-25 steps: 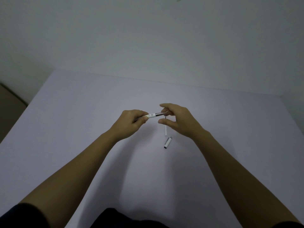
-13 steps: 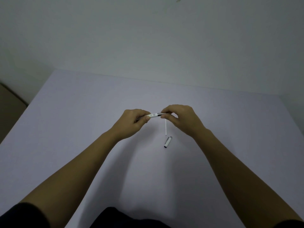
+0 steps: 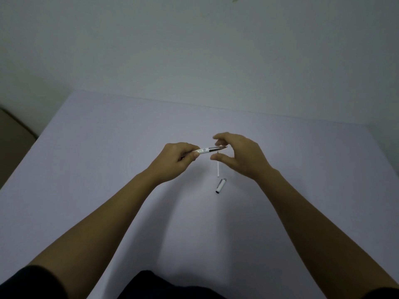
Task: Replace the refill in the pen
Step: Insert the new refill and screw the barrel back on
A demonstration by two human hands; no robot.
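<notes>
My left hand (image 3: 177, 157) is closed on the white pen (image 3: 204, 150), holding it level above the table with its metal tip section pointing right. My right hand (image 3: 239, 156) is cupped around that tip, with the index finger above and the thumb below, fingers apart and not gripping it. A thin white refill (image 3: 218, 170) lies on the table just below my right thumb. The white pen cap (image 3: 220, 186) with a metal end lies a little nearer to me than the refill.
The work happens over a pale lilac table (image 3: 108, 147) that stands against a plain wall. The table's left edge (image 3: 32, 147) drops to a darker floor. Both bare forearms reach in from the bottom of the view.
Half a second ago my right fingers pinched the pen's tip section; they have now spread apart around it. The left hand, refill and cap stay where they were.
</notes>
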